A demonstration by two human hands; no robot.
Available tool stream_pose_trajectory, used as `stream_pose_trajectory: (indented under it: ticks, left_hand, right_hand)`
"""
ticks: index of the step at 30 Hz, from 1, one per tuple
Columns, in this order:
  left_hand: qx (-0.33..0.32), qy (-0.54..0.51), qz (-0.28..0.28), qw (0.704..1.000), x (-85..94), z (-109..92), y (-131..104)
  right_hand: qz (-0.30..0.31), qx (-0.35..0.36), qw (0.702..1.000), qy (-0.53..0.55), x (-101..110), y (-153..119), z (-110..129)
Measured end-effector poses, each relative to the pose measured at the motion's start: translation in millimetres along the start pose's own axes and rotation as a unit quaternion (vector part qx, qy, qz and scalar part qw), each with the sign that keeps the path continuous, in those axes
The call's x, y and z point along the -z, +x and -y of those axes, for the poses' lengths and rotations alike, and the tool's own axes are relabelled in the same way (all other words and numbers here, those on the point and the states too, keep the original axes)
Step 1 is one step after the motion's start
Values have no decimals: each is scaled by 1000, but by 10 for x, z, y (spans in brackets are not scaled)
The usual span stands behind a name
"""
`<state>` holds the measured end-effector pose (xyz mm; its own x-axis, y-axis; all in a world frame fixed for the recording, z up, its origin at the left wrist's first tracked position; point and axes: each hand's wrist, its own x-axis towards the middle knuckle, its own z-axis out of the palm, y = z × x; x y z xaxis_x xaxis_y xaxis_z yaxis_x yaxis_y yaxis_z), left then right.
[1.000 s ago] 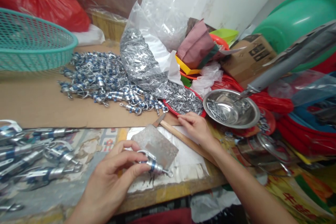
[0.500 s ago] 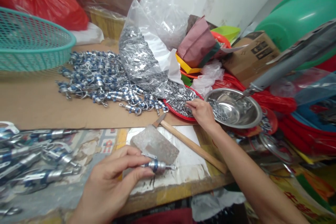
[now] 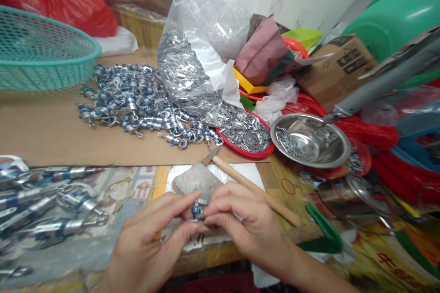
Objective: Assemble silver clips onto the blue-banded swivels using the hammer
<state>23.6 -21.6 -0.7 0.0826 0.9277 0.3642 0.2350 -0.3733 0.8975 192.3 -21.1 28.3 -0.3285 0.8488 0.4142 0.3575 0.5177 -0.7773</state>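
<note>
A small blue-and-silver metal fitting [image 3: 197, 210] is held between both my hands, low over the bench front. The thumb and fingers of my left hand [image 3: 154, 233] pinch its left side. Closed fingers of my right hand [image 3: 247, 219] grip its right end and cover it; any small piece also in them is hidden. Just behind the hands lies a grey stone block [image 3: 195, 177]. Beside it rests a wooden handle [image 3: 256, 190], with a pointed metal piece [image 3: 210, 155] near its far end. A red tray [image 3: 245, 151] of small flat metal clips [image 3: 244, 130] stands beyond.
Many similar fittings are heaped on the cardboard [image 3: 44, 132], more lying at left [image 3: 58, 229]. A clear bag [image 3: 185, 73] of metal pieces leans by the tray. A steel bowl [image 3: 330, 162] sits right, a teal basket [image 3: 68, 75] back left. A grey bar [image 3: 378, 82] slants in.
My right hand has come back from the red tray to the fitting in my left hand, and its fingers now meet the fitting's right end. The left hand keeps its hold.
</note>
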Motion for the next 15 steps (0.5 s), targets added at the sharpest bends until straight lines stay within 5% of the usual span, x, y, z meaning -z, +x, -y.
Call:
stream_pose_trajectory:
  ticks: [4, 8, 11, 15]
  left_hand:
    - [-28, 23, 53, 998, 43, -20, 10]
    - [3, -2, 14, 1000, 3, -63, -24]
    - [13, -18, -25, 999, -24, -78, -37]
    - [-7, -12, 26, 1000, 13, -96, -13]
  right_hand:
    - [-10, 8, 1000, 5, -2, -33, 40]
    - [-67, 20, 997, -38, 0, -53, 86]
    - [-17, 16, 999, -41, 16, -36, 96]
    - [19, 11, 999, -39, 36, -39, 106]
